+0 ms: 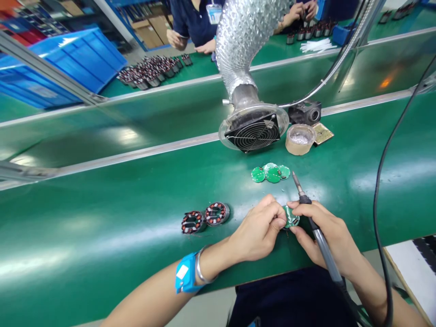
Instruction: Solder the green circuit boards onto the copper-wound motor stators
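A small round green circuit board [291, 217] is between my two hands, low over the front of the bench. My left hand [258, 229] is closed, thumb and fingers pinched at the board's left edge; its fingertips are partly hidden. A soldering iron [322, 247] lies across my right hand [332, 234], its tip pointing up and away from the board. The thumb and forefinger of that hand also touch the board's right side. What sits under the board is mostly covered. Several loose green circuit boards [273, 175] lie beyond my hands. Two wound motor stators [217, 213] stand to the left.
A fume extractor hose with a fan [255, 131] hangs above the bench. Near it are a round solder container [299, 140] and a dark stand [305, 112]. A black cable [376, 195] hangs at right. Across the divider are co-workers, many stators [150, 72] and a blue bin [64, 68].
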### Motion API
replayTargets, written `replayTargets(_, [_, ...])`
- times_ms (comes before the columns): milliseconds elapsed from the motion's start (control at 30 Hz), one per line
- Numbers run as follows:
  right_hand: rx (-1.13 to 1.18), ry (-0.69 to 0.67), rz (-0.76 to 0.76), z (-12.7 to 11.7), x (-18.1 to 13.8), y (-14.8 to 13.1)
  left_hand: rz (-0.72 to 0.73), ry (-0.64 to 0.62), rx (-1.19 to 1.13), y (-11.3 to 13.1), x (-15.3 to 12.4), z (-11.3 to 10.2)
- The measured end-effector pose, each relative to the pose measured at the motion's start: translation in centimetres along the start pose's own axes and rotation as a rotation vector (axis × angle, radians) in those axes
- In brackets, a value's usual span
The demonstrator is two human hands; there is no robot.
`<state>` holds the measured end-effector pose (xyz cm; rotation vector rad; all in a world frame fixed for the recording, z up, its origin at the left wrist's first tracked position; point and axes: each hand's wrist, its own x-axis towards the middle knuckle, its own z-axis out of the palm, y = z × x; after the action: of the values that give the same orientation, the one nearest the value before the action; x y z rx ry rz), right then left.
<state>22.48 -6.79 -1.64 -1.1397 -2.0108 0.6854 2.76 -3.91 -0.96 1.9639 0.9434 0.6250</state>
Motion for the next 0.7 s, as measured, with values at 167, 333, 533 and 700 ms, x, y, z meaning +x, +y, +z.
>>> replayTargets(167, [-0.031,-0.011,-0.024,0.0,0.0,0.1,0.05,0.033,-0.017,-0.5,-0.4,0.0])
replayTargets(333, [-0.115,0.075,-0.13,0.2,-0.8,0.6,0.095,0.119,-0.008,-0.7,-0.6,0.5])
replayTargets(533, [-0.339,0.18,-0.249,-2.0,-2.6,0.9,0.043,0.158,-0.103,-1.2,-0.4,1.0])
replayTargets(700, [-0.233,0.114,-0.237,-4.4,-4.7,-1.1,0.062,0.14,-0.089,-1.1,-0.5,0.8])
